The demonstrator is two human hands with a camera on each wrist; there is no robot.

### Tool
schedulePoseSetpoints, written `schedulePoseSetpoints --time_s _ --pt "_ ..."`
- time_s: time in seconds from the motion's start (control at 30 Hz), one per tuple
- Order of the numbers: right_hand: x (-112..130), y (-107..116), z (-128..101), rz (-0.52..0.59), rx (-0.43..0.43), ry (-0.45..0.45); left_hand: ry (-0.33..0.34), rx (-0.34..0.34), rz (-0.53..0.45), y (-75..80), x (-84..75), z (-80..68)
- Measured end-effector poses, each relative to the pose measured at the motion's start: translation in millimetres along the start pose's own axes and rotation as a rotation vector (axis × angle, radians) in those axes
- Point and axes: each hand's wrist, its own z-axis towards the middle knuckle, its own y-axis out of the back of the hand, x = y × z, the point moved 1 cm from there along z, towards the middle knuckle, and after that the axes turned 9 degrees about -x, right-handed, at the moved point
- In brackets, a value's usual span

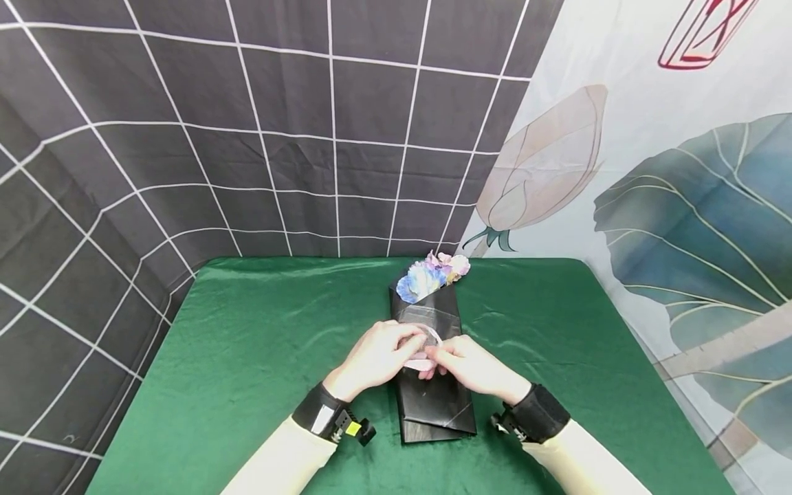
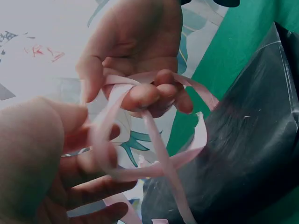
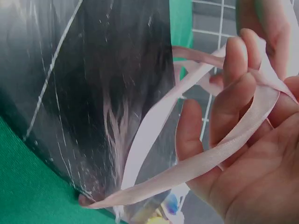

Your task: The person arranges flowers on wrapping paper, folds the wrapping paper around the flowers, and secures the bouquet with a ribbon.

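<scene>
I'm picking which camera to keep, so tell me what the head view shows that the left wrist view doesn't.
Only the head view shows the flowers at the wrap's far end, the whole green tablecloth and both wristbands. Only the left wrist view shows the pink ribbon looped round the right hand's fingers. Both show the left hand, the right hand and the black wrap.
</scene>
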Motion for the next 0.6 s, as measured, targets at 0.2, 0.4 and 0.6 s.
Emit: schedulePoseSetpoints --time_s 0.2,0.4,0.6 --pt "-4.7 -2.6 3.2 -0.162 -0.205 0.197 0.048 0.032 -0.060 -1.5 3.7 -2.7" --pt "-8.7 -8.7 3.7 -0.251 -0.416 0.282 0.046 -0.025 -0.097 -10.1 7.1 -1.4" --pt "-9.6 -11.2 3.7 -0.265 -0.480 0.350 0.093 -0.095 -0.057 -17.5 12.0 1.8"
